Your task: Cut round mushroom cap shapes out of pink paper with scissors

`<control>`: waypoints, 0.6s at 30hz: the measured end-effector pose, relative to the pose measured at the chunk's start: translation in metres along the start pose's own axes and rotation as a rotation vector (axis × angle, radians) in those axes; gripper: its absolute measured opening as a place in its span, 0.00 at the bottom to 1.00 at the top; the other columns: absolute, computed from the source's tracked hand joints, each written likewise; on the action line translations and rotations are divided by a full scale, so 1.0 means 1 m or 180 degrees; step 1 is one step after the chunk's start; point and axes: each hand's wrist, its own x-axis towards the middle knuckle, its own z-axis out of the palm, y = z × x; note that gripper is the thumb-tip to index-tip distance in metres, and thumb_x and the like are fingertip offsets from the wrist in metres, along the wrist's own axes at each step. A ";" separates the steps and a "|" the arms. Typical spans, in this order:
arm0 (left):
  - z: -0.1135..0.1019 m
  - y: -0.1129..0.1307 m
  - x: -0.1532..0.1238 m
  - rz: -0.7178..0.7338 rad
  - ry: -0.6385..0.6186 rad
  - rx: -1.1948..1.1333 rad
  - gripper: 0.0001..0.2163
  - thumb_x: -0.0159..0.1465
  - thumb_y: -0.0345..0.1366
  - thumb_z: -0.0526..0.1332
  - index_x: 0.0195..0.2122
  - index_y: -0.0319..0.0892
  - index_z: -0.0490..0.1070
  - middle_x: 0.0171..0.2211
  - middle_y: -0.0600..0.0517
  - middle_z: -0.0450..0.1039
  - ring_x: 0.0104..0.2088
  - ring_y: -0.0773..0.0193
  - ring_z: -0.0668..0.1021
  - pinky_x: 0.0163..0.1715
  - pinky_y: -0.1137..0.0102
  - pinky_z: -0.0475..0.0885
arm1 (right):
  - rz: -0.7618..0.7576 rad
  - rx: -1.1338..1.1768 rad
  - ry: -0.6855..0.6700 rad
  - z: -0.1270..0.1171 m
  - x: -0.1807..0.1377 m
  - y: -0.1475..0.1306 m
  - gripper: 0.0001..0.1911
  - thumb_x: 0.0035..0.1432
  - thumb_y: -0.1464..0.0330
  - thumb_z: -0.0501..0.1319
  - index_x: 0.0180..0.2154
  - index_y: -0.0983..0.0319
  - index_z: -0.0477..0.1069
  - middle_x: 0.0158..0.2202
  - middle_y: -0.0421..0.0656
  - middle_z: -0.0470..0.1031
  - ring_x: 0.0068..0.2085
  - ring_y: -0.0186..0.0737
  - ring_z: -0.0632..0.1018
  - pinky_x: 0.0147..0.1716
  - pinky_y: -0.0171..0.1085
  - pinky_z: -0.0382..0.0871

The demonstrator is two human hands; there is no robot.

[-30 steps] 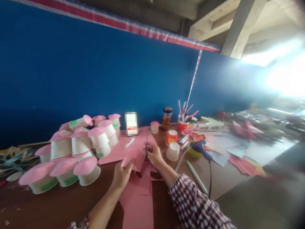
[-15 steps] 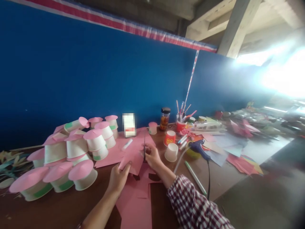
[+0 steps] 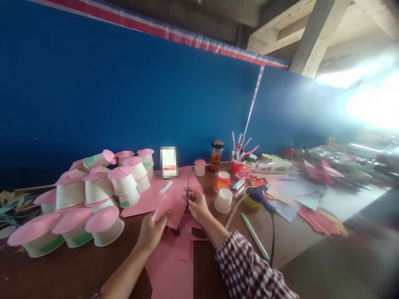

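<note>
My left hand (image 3: 153, 229) pinches a piece of pink paper (image 3: 171, 209) between thumb and fingers, holding it just over the table. Closed around a pair of scissors (image 3: 187, 198), my right hand (image 3: 197, 204) is at the paper's right edge. The scissors' dark blades point away from me; how far they are apart is too small to tell. Beneath both hands lie more pink sheets (image 3: 170, 270), some with cut-out edges. A white marker (image 3: 165, 188) rests on the pink paper behind the held piece.
Stacked paper cups with pink cone tops (image 3: 102, 224) fill the left side. To the right stand a white cup (image 3: 223, 201), a red cup (image 3: 222, 181) and a lidded jar (image 3: 216, 156). A blue glue gun (image 3: 261, 196) and a green-capped marker (image 3: 254, 236) lie beyond my right hand.
The view has shifted slightly. Both hands stay almost in the same place, with the held paper tilted a little differently beside the scissors.
</note>
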 end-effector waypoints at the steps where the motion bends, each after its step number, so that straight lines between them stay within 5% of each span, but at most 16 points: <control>1: 0.000 0.001 0.000 0.0029 -0.0006 0.0002 0.10 0.52 0.41 0.61 0.23 0.39 0.71 0.19 0.52 0.71 0.29 0.56 0.76 0.28 0.70 0.69 | -0.0004 -0.0017 0.0006 0.000 0.000 0.000 0.23 0.35 0.65 0.71 0.36 0.63 0.69 0.18 0.32 0.68 0.20 0.29 0.67 0.19 0.29 0.61; 8: 0.003 0.009 -0.005 -0.0184 -0.0176 -0.0118 0.11 0.53 0.42 0.61 0.24 0.37 0.71 0.16 0.51 0.72 0.20 0.59 0.75 0.20 0.71 0.67 | 0.0031 -0.0098 0.0094 -0.003 0.003 0.000 0.24 0.36 0.63 0.71 0.37 0.62 0.68 0.20 0.32 0.65 0.18 0.28 0.64 0.17 0.29 0.60; 18: 0.003 0.006 -0.005 0.0000 -0.0005 -0.0059 0.12 0.54 0.42 0.60 0.25 0.37 0.72 0.16 0.50 0.73 0.20 0.59 0.76 0.20 0.72 0.67 | -0.0136 -0.0277 0.0039 -0.006 0.003 0.006 0.22 0.41 0.61 0.68 0.38 0.63 0.68 0.22 0.35 0.69 0.20 0.30 0.67 0.18 0.29 0.61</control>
